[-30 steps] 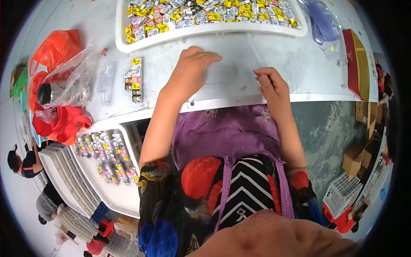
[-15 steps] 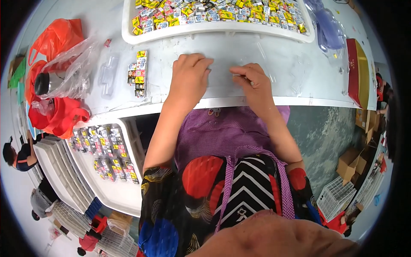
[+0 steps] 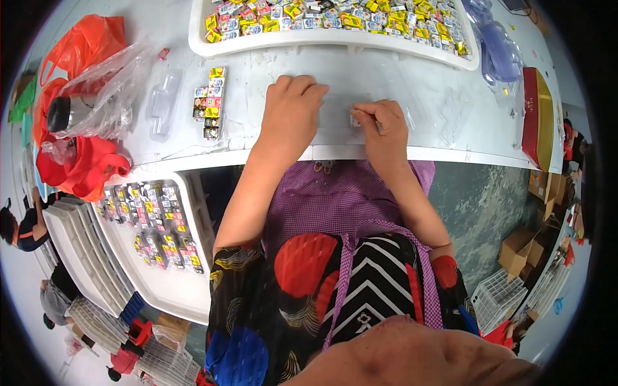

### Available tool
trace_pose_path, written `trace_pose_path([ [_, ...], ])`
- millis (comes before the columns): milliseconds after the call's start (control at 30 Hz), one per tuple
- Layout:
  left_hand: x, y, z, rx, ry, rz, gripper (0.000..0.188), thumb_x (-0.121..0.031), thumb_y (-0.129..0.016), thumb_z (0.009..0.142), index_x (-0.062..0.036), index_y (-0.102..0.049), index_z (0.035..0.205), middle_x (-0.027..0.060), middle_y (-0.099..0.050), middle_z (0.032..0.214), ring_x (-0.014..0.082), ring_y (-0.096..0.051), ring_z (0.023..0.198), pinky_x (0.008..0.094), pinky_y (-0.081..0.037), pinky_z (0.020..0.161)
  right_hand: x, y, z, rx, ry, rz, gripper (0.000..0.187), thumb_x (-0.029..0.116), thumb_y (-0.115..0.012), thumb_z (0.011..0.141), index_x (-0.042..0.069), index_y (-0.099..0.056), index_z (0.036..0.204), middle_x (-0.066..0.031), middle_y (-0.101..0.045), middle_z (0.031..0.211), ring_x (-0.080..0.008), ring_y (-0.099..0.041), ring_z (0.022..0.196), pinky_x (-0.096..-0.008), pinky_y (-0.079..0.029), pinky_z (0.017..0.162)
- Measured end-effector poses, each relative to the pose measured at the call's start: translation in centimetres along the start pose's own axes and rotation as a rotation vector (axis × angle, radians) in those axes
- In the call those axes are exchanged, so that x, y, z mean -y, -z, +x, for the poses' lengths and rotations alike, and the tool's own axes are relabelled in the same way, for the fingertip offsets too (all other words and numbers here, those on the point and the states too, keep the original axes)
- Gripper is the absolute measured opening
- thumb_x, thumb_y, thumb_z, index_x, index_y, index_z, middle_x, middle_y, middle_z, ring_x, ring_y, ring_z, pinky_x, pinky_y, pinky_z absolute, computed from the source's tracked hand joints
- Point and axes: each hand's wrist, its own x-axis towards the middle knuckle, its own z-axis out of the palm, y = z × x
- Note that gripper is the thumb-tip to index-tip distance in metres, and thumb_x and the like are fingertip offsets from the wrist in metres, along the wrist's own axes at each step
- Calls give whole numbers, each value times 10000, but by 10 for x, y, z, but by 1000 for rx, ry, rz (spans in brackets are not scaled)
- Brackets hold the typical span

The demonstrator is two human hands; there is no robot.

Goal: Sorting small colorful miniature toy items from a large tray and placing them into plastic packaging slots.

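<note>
Over the near part of the table, my left hand lies palm down with its fingers bent and pressed together. Whatever its fingertips hold, if anything, is hidden. A short gap to the right, my right hand pinches a small white box between thumb and forefinger. Left of my hands sits a clear plastic package filled with small printed boxes in yellow, white, red and black. Beside it lies an unfilled clear molded plastic shell.
A white tray heaped with small boxes stands at the far side. Red bags and a bottle are on the left. Purple-tinted plastic shells and a red-gold box lie right. Below left, another tray holds filled packages.
The view has shifted slightly. My hands keep nearly the same place, and the small white box shows more plainly at my right fingertips.
</note>
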Motion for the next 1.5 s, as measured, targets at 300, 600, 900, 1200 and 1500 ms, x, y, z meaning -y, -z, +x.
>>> trace_pose_path([
  [300, 1, -1, 2, 11, -7, 28, 261, -28, -634, 746, -97, -672, 994, 40, -613, 1002, 260, -522, 916, 373, -413, 794, -4, 7, 1, -77, 265, -231, 211, -16, -609, 823, 33, -617, 1027, -91, -620, 998, -232, -570, 904, -313, -453, 810],
  [600, 0, 2, 2, -9, -7, -11, 268, -28, -646, 742, -96, -670, 999, 46, -610, 1001, 267, -523, 922, 376, -419, 815, 5, 20, 13, 153, -313, 661, 357, -93, -523, 889, 31, -537, 1223, -107, -645, 1070, -180, -604, 1048, -277, -492, 880],
  [900, -2, 5, 2, 50, 41, -16, 264, -22, -642, 760, -68, -668, 1019, 84, -612, 1038, 296, -524, 985, 378, -434, 880, -1, 0, 10, 157, 167, 25, 387, 25, -636, 830, 104, -574, 1204, -11, -718, 943, -181, -526, 1183, -427, -285, 1088],
  [1200, 0, 1, 1, 31, 33, -16, 257, -30, -648, 761, -76, -666, 1014, 73, -615, 1022, 290, -529, 968, 371, -440, 865, -4, -13, 7, 81, 95, -14, 384, 44, -635, 827, 129, -586, 1199, 1, -720, 938, -211, -502, 1214, -447, -221, 1112],
  [1500, -2, 8, 4, 40, 49, -12, 250, -28, -645, 764, -69, -666, 1010, 84, -616, 1031, 295, -529, 972, 374, -443, 863, -2, -17, 6, 36, 201, -148, 399, 22, -655, 761, 141, -623, 1140, -55, -603, 1181, -292, -493, 1192, -479, -269, 1063],
])
